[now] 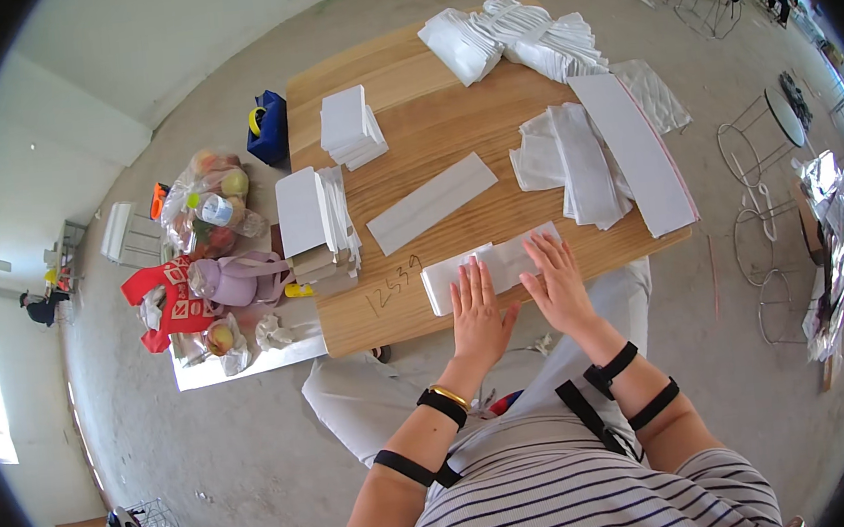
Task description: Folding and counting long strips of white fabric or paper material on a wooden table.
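My left hand (480, 321) lies flat with its fingers stretched on a folded white paper or thin plastic sheet (509, 264) at the table's near edge. On the right end of the same sheet rests my right hand (557, 287), its fingers spread. Neither hand grips anything. The sheet's left end shows several layers. Just beyond it a flat white strip (432, 204) lies slantwise on the wooden table (409, 114). To the right are loose white sleeves (590, 173), partly overlapping, beside a long white board (633, 150).
White stacks stand at the table's left, one nearer (300, 212) and one farther (344, 115). Bundled white bags (513, 37) lie at the far edge. Left of the table are a blue tape dispenser (270, 126), bagged fruit (220, 186), a lilac bag (231, 280) and a red bag (160, 306).
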`<action>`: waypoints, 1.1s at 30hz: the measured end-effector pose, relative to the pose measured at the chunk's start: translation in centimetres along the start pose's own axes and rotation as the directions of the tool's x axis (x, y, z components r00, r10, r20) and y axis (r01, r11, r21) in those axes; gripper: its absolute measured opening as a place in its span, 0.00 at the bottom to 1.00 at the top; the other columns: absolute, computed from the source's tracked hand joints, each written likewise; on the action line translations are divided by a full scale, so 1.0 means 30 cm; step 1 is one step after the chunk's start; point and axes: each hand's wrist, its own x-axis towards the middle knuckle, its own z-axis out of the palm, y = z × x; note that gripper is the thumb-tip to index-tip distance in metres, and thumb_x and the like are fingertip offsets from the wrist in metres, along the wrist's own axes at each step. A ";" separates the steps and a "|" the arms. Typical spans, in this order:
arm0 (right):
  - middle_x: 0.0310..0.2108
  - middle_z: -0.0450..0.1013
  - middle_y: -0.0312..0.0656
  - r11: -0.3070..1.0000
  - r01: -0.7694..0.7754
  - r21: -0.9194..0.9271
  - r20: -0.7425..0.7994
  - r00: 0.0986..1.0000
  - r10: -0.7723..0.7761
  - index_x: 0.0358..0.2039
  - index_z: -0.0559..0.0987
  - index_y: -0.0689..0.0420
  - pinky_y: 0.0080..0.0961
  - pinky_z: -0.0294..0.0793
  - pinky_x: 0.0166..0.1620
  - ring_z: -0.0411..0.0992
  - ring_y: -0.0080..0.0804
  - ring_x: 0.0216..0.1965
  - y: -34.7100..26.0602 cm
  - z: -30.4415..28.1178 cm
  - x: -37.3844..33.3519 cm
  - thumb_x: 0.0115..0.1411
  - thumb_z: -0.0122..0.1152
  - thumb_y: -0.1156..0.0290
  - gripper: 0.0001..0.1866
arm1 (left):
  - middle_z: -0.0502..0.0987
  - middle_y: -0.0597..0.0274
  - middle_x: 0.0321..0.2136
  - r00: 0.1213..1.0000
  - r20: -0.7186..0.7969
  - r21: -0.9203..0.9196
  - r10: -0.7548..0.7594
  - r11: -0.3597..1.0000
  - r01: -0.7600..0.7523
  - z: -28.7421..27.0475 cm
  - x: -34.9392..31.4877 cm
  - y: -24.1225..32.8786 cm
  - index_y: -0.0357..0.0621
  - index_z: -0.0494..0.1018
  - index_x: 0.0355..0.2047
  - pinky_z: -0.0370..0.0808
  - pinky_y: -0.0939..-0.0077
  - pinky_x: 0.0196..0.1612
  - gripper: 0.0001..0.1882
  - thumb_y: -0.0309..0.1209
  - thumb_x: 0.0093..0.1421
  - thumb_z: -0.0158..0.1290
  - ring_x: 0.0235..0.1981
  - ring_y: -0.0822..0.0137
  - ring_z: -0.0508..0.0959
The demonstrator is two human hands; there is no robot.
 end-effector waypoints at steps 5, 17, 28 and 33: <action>0.64 0.62 0.51 1.000 0.019 0.017 -0.009 1.000 -0.019 0.62 0.66 0.61 0.51 0.47 0.70 0.54 0.51 0.69 -0.008 0.021 0.008 0.70 0.48 0.55 0.28 | 0.42 0.39 0.72 1.000 -0.017 -0.020 0.019 1.000 -0.019 -0.001 0.003 0.010 0.29 0.39 0.70 0.40 0.47 0.72 0.48 0.45 0.64 0.52 0.73 0.42 0.41; 0.68 0.56 0.48 0.981 0.189 -0.048 0.148 0.972 -0.180 0.65 0.63 0.61 0.49 0.46 0.71 0.51 0.44 0.71 -0.137 0.132 0.035 0.67 0.51 0.52 0.33 | 0.45 0.41 0.71 0.988 -0.070 0.109 0.138 0.985 -0.130 -0.077 -0.047 -0.221 0.32 0.43 0.70 0.44 0.50 0.73 0.44 0.48 0.66 0.48 0.73 0.44 0.45; 0.73 0.47 0.46 0.946 0.212 -0.245 0.229 0.961 -0.156 0.71 0.54 0.53 0.51 0.40 0.72 0.45 0.43 0.74 -0.083 0.202 0.032 0.64 0.51 0.45 0.41 | 0.42 0.38 0.72 0.999 0.033 0.264 0.000 0.965 -0.009 -0.075 -0.062 -0.237 0.39 0.44 0.72 0.42 0.49 0.72 0.45 0.56 0.67 0.44 0.73 0.44 0.43; 0.70 0.54 0.48 0.975 0.029 -0.220 -0.015 0.999 -0.033 0.68 0.60 0.56 0.51 0.45 0.71 0.49 0.45 0.72 0.030 0.083 0.062 0.66 0.53 0.54 0.34 | 0.43 0.39 0.71 0.995 -0.077 0.149 -0.066 0.986 0.077 -0.124 -0.011 -0.263 0.41 0.48 0.71 0.43 0.49 0.72 0.42 0.51 0.65 0.50 0.73 0.43 0.44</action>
